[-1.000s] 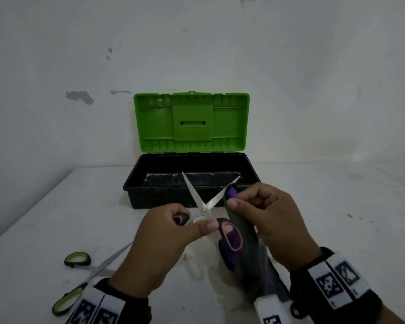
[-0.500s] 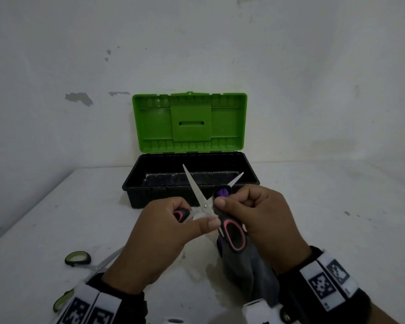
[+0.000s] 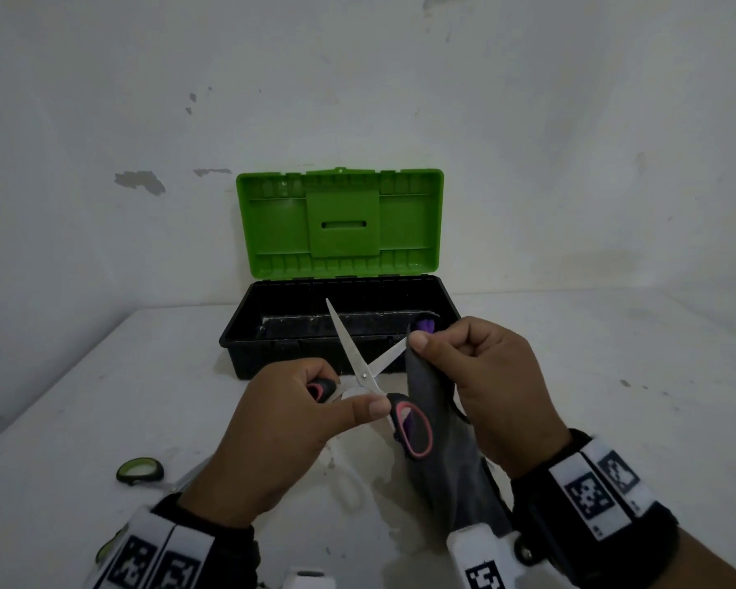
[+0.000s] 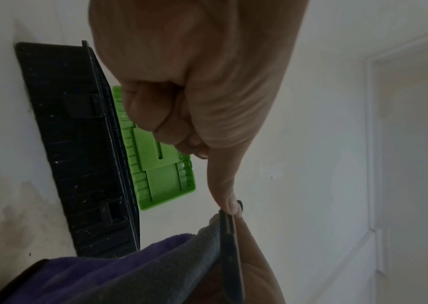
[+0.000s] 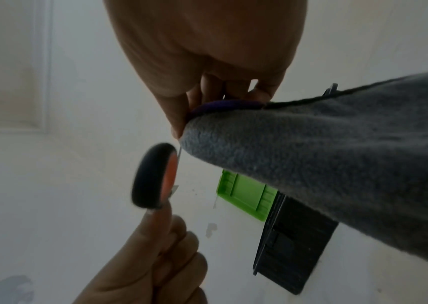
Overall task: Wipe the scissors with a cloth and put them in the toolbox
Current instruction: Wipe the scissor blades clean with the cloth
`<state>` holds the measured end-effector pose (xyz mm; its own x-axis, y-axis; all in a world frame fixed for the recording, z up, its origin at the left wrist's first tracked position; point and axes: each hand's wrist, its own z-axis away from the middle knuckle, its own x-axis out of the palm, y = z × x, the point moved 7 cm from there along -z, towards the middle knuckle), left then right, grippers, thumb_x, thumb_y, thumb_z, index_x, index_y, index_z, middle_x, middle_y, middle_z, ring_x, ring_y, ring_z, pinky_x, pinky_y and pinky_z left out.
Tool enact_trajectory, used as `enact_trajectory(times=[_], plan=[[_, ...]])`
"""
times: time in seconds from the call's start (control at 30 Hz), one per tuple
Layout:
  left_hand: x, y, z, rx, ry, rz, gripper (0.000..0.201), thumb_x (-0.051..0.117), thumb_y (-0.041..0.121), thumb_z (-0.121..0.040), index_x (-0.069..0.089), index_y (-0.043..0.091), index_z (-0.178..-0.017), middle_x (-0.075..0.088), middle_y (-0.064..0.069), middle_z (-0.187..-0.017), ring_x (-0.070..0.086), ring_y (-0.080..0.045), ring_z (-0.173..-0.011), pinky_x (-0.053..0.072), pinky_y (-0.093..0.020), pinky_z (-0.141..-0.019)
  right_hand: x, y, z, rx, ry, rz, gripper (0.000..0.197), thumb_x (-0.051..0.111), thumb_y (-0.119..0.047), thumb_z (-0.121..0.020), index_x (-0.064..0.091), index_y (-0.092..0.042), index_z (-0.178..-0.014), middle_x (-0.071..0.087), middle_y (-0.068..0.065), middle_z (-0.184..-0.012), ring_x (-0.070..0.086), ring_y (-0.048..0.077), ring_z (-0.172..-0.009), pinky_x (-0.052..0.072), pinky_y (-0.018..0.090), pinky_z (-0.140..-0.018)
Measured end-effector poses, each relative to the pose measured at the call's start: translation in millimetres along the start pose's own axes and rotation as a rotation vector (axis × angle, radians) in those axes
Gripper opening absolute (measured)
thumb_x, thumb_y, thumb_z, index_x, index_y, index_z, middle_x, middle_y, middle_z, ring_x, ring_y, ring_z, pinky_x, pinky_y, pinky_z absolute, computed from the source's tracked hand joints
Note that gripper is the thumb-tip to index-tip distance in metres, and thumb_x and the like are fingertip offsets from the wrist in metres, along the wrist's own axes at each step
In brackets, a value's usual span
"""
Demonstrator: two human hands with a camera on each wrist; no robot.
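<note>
- The scissors [image 3: 368, 378], black handles lined in pink, steel blades spread in a wide V, hang above the white table [image 3: 612, 397] just in front of the toolbox [image 3: 273, 350], blade tips pointing toward it.
- The toolbox stands open, black tray below and green lid [image 3: 341, 223] upright against the wall.
- Your left hand [image 3: 281, 435] grips one handle in curled fingers, the thumb stretched out against the other handle loop.
- Your right hand [image 3: 485, 376] pinches a grey cloth [image 3: 438, 440] with a purple underside around the right-hand blade; the rest of the cloth hangs down toward your wrist.
- A second pair of scissors [image 3: 141, 471], green-handled, lies on the table at your left.
</note>
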<state>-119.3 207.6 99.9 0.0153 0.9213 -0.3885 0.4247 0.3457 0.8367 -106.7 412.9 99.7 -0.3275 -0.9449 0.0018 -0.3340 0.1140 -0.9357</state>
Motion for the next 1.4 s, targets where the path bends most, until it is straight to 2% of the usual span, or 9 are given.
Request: enact_trajectory(times=[0.2, 0.33, 0.63, 0.77, 0.93, 1.03, 1.2, 1.3, 1.4], plan=[[2.4, -2.5, -1.4, -0.024, -0.002, 0.001, 0.062, 0.082, 0.055, -0.050, 0.051, 0.002, -0.063, 0.035, 0.006, -0.050, 0.030, -0.006, -0.046, 0.033, -0.016, -0.043, -8.5, 3.6, -8.4, 0.017, 0.086, -0.050, 0.027, 0.082, -0.023, -0.076, 0.067, -0.005, -0.064, 0.064, 0.011, -0.060, 0.056, 0.017, -0.059, 0.049, 0.033, -0.061], [1.2, -0.7, -3.5, -0.011, 0.004, -0.022, 0.063, 0.082, 0.056, -0.052, 0.054, 0.001, -0.065, 0.038, 0.003, -0.052, 0.032, -0.006, -0.047, 0.033, -0.016, -0.043, 5.2, -1.3, -0.3, 0.008, -0.022, -0.028, 0.022, 0.082, -0.021, -0.076, 0.069, -0.006, -0.066, 0.070, 0.012, -0.063, 0.061, 0.015, -0.057, 0.052, 0.026, -0.057], [-0.2, -3.1, 0.7, -0.039, 0.000, -0.014, 0.053, 0.079, 0.057, -0.053, 0.047, 0.014, -0.056, 0.036, 0.009, -0.047, 0.031, -0.005, -0.045, 0.034, -0.014, -0.044, -2.7, 1.0, -12.4, 0.025, 0.026, -0.044, 0.023, 0.080, -0.022, -0.079, 0.069, -0.004, -0.068, 0.063, 0.021, -0.063, 0.056, 0.013, -0.058, 0.050, 0.021, -0.055], [-0.8, 1.5, 2.8, 0.001, 0.028, -0.095, 0.054, 0.080, 0.057, -0.057, 0.046, 0.016, -0.056, 0.036, 0.010, -0.046, 0.034, -0.005, -0.044, 0.035, -0.014, -0.044, -6.6, 4.6, -17.4, 0.045, 0.062, -0.071, 0.021, 0.079, -0.019, -0.080, 0.068, -0.007, -0.066, 0.063, 0.001, -0.055, 0.055, 0.006, -0.052, 0.047, 0.017, -0.051], [-0.3, 2.2, 4.8, -0.003, 0.051, -0.178, 0.052, 0.083, 0.056, -0.056, 0.049, 0.017, -0.057, 0.035, 0.011, -0.045, 0.035, -0.005, -0.044, 0.034, -0.013, -0.045, -20.5, 18.0, -29.4, 0.156, 0.114, -0.151, 0.022, 0.076, -0.025, -0.084, 0.071, -0.006, -0.075, 0.069, 0.013, -0.073, 0.061, 0.021, -0.070, 0.053, 0.037, -0.069], [-5.4, -1.3, 1.0, -0.017, 0.065, -0.229, 0.053, 0.082, 0.057, -0.056, 0.051, 0.014, -0.060, 0.037, 0.008, -0.051, 0.032, -0.006, -0.046, 0.033, -0.015, -0.045, -19.3, 18.4, -25.7, 0.190, -0.081, -0.154, 0.032, 0.073, -0.031, -0.079, 0.069, 0.000, -0.083, 0.066, 0.016, -0.076, 0.058, 0.026, -0.073, 0.050, 0.036, -0.068], [-9.3, -3.7, -13.5, 0.030, 0.044, -0.260, 0.049, 0.083, 0.059, -0.058, 0.055, 0.018, -0.062, 0.040, 0.007, -0.053, 0.033, -0.006, -0.047, 0.035, -0.014, -0.047, 6.5, 24.1, 5.9, 0.245, -0.517, 0.033, 0.023, 0.081, -0.035, -0.077, 0.069, -0.016, -0.075, 0.066, 0.018, -0.076, 0.057, 0.020, -0.073, 0.044, 0.030, -0.068], [-5.8, -1.6, -21.2, 0.041, -0.007, -0.277, 0.044, 0.081, 0.063, -0.058, 0.056, 0.027, -0.065, 0.047, 0.010, -0.056, 0.039, -0.003, -0.048, 0.035, -0.012, -0.047, 14.1, 22.0, 14.5, 0.273, -0.565, 0.028, 0.014, 0.078, -0.019, -0.079, 0.068, -0.015, -0.070, 0.066, 0.006, -0.068, 0.057, 0.010, -0.059, 0.044, 0.017, -0.056], [-7.4, -4.2, -26.9, 0.002, -0.039, -0.223, 0.032, 0.081, 0.055, -0.065, 0.063, 0.032, -0.079, 0.062, 0.014, -0.072, 0.057, 0.004, -0.065, 0.039, -0.010, -0.057, 16.8, 20.2, 17.4, 0.262, -0.531, 0.018, 0.013, 0.078, -0.024, -0.074, 0.070, -0.014, -0.071, 0.069, 0.010, -0.069, 0.061, 0.013, -0.060, 0.048, 0.020, -0.056]])
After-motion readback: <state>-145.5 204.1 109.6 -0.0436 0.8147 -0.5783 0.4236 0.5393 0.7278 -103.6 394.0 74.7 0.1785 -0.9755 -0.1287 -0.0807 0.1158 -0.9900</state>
